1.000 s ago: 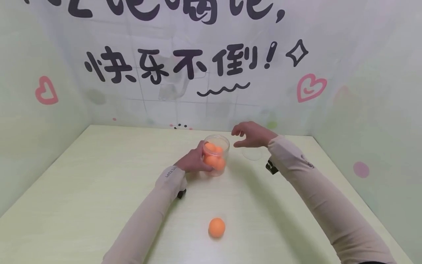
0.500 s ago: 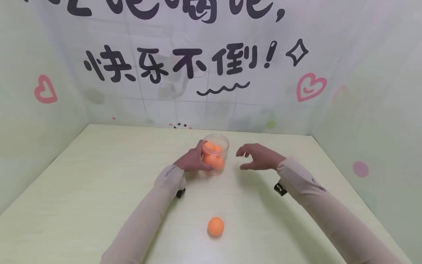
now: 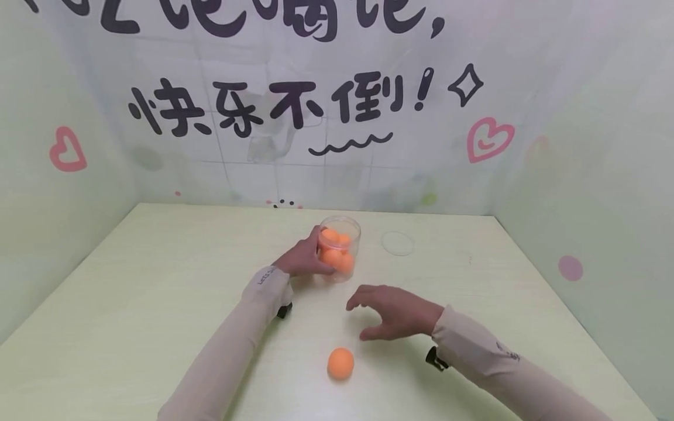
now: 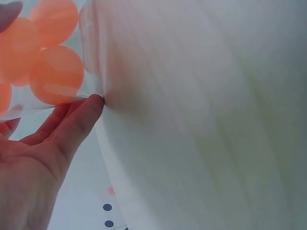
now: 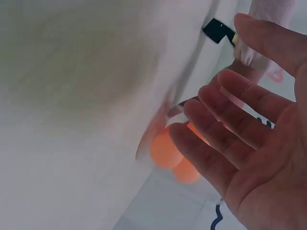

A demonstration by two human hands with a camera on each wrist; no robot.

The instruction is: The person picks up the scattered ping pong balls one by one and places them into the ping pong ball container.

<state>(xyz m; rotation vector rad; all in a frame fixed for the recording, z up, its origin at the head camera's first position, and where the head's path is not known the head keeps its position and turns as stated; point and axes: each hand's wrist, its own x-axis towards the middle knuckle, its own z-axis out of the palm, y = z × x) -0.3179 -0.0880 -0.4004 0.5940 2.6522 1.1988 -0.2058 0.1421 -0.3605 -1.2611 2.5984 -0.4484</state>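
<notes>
A clear jar (image 3: 351, 234) holding several orange balls (image 3: 332, 257) stands toward the back of the table. My left hand (image 3: 301, 256) grips it from the left, thumb in front and fingers around the far side; in the left wrist view the fingers (image 4: 79, 120) press along its wall. My right hand (image 3: 397, 313) hovers above the table with nothing in it, thumb apart from the fingers. Just below and left of it lies a single orange ball (image 3: 340, 363), not touched. The right wrist view shows the palm (image 5: 268, 177) with fingers spread loosely, the jar behind them.
A thin clear round lid (image 3: 398, 243) lies flat to the right of the jar. The pale table (image 3: 174, 280) is bounded by a printed white backdrop (image 3: 242, 181) behind and on both sides.
My right hand has come down and toward me, from beside the jar's rim to near the loose ball, uncovering the lid. The left hand keeps its grip on the jar.
</notes>
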